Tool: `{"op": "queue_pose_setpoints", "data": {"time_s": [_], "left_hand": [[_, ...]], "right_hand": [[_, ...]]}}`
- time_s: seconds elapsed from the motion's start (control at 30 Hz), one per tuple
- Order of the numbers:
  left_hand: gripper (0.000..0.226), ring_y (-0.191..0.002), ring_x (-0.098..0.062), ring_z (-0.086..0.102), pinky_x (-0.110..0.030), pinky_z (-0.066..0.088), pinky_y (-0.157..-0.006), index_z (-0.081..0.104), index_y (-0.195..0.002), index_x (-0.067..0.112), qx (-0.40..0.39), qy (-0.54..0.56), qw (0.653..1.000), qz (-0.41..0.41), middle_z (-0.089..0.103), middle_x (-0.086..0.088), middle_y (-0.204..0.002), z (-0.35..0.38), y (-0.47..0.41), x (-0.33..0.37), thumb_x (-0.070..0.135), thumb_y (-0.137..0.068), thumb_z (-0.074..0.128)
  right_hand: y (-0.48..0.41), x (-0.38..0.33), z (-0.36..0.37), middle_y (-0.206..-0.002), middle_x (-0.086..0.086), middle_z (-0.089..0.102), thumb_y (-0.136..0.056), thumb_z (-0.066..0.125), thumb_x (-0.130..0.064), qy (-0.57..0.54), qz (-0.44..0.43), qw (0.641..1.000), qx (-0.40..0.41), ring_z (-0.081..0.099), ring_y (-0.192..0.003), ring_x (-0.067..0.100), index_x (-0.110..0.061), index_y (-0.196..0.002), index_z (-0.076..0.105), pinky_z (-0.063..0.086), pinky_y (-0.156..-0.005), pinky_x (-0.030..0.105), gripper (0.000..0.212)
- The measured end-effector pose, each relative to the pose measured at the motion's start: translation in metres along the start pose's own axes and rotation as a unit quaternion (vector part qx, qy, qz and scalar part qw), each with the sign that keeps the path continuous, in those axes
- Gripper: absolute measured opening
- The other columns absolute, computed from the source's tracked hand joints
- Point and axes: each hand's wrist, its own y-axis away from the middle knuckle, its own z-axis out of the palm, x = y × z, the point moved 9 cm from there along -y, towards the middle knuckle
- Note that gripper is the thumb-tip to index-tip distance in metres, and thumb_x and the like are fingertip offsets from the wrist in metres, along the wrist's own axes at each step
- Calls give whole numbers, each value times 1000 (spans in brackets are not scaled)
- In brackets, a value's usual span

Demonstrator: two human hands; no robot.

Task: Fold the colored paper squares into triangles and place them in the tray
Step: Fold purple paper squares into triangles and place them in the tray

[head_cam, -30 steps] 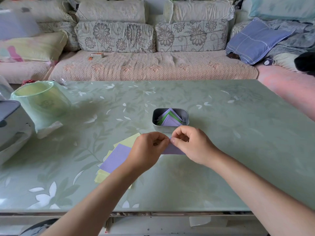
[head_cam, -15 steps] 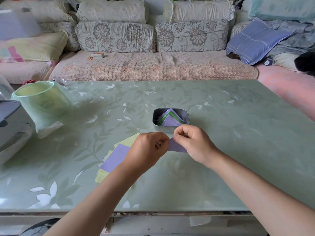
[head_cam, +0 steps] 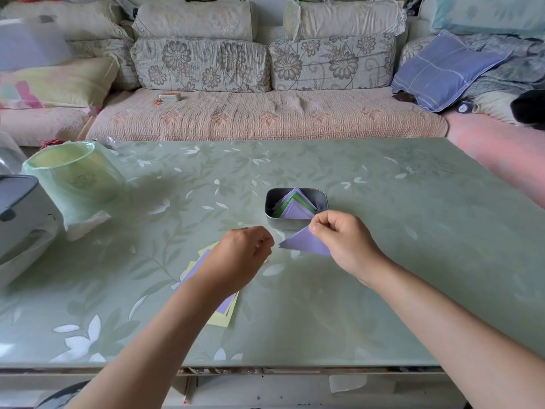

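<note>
Step in hand: fold done, transfer to the tray about to begin (my judgement).

- Right hand (head_cam: 345, 243), centre of frame: thumb and curled fingers pinch a purple triangle (head_cam: 305, 245) at its upper corner and hold it just above the table (head_cam: 413, 261).
- Left hand (head_cam: 241, 255), just left of the triangle: apart from the paper, with a small gap to its tip. Its fingers are curled in and nothing shows between them. The two hands are close but not touching.
- Tray (head_cam: 323, 199): small metal one, just above the right hand in the frame and near it. It holds several folded pieces (head_cam: 295, 206), purple and green, stacked with their peaks toward the top of the frame.
- Stack of unfolded squares (head_cam: 221, 317): yellow and purple, lying flat under the left forearm and partly hidden by it.

Orientation: the triangle's long edge runs roughly left to right across the frame, dipping a little toward the right. Its sharpest free tip points left, at the left hand. The pinched corner sits uppermost.

Next move calls for: a short carry up-frame over the tray's near rim, probably with the peak turned away to match the pieces inside, then a release. The left hand is well placed to take the top square.

Risk: light paper may spring open or perch on the pile.
</note>
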Motion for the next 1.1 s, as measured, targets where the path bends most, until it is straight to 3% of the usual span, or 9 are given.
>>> {"op": "queue_pose_setpoints", "data": {"time_s": [0.07,0.13,0.37,0.53,0.77,1.1], "left_hand": [[9,-79,-3,63,-15,49,-72,68,-95,20,37,73,997,-3,70,9,-86,-4,1,8,19,-95,59],[9,-81,1,64,-8,47,-72,71,-99,20,47,135,990,2,71,10,-87,-1,1,20,18,-91,67],[7,-61,7,58,-7,40,-58,72,-83,20,45,184,980,-65,68,14,-70,9,0,14,19,-89,70],[9,-63,2,56,-8,39,-57,69,-83,18,60,184,978,-80,67,11,-73,13,1,13,17,-90,64],[11,-63,6,57,-6,38,-58,69,-78,16,69,149,986,-31,65,11,-69,7,0,24,17,-88,71],[14,-62,5,51,-7,37,-57,61,-82,19,121,177,975,-57,60,12,-71,-16,-6,9,14,-95,60]], "right_hand": [[3,1,11,-62,-13,54,-95,63,-17,19,0,999,-38,43,-55,3,-19,-75,66,37,-55,14,20],[5,0,20,-67,-9,59,-93,66,-19,42,-8,997,-63,46,-58,3,-21,-76,69,38,-57,17,17],[6,-5,19,-61,-15,60,-92,70,-21,66,-22,996,-61,47,-55,-3,-23,-77,73,37,-55,11,15],[6,-2,19,-61,-18,61,-91,67,-20,96,-13,994,-55,49,-56,-3,-25,-77,72,39,-56,10,15],[9,-4,20,-68,-3,66,-84,69,-20,98,-16,993,-58,48,-57,5,-27,-71,72,40,-54,15,15],[2,4,3,-55,-20,60,-84,71,-18,114,8,993,-36,46,-44,0,-23,-70,72,37,-48,12,15]]}}
